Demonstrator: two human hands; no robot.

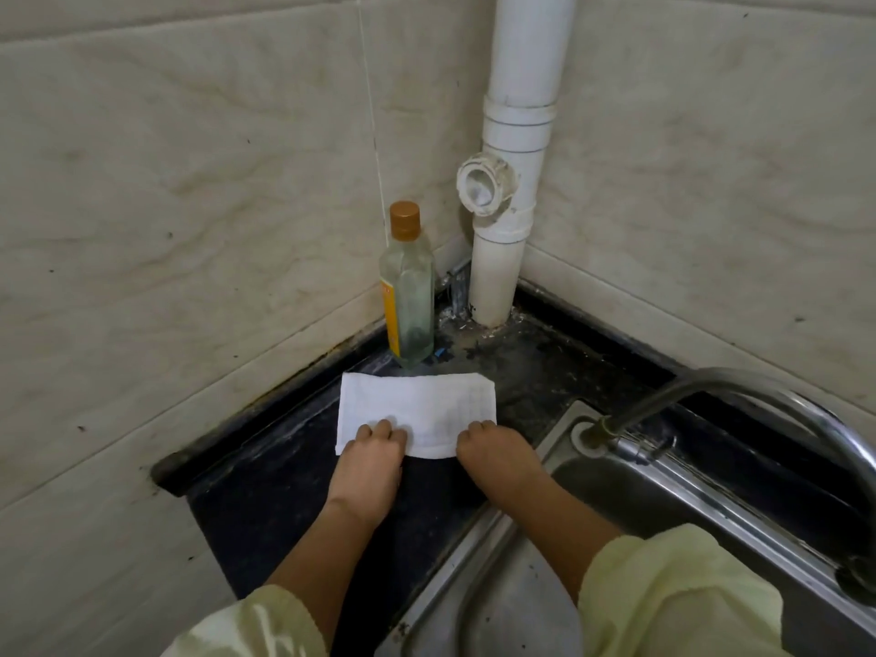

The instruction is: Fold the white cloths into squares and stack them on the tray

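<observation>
The white rectangular cloth (417, 412) lies flat at the frame's centre on the dark stone surface (284, 490) — my left hand (374, 455) and right hand (493, 455) press curled fingers on its near edge. Mid-fold, I judge; next, halve it square — no tray visible.

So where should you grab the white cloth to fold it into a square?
Pinch one short end of the white cloth, probably the left one, coming from the side. It lies flat as a wide rectangle on the dark counter, so carrying one end over to the other should make it roughly square. The left hand and right hand rest on its near edge.
</observation>
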